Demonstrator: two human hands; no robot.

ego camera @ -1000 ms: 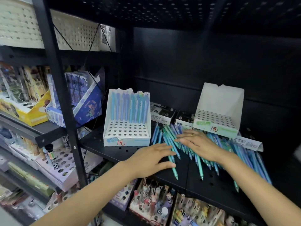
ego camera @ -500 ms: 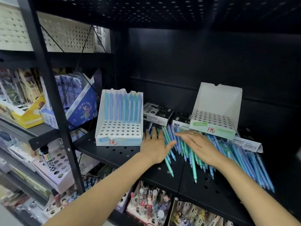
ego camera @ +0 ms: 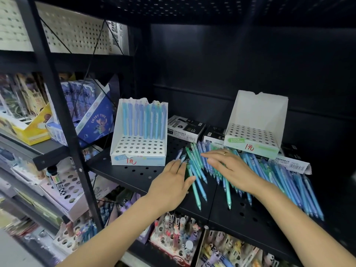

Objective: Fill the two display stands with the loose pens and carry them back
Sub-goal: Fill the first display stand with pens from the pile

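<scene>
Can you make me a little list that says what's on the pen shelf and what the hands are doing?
left stand: one back row of blue pens, other holes empty
right stand: empty
loose pens: blue and green, heaped on the black shelf
left hand: flat, fingers touching the heap's left edge
right hand: flat on the heap, wearing a ring
behind the pens: dark boxes

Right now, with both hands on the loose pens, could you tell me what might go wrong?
Several loose pens point toward the shelf's front edge; a sweep by the left hand or right hand could roll them off. The right display stand rests tilted on boxes and might tip while being filled.
</scene>
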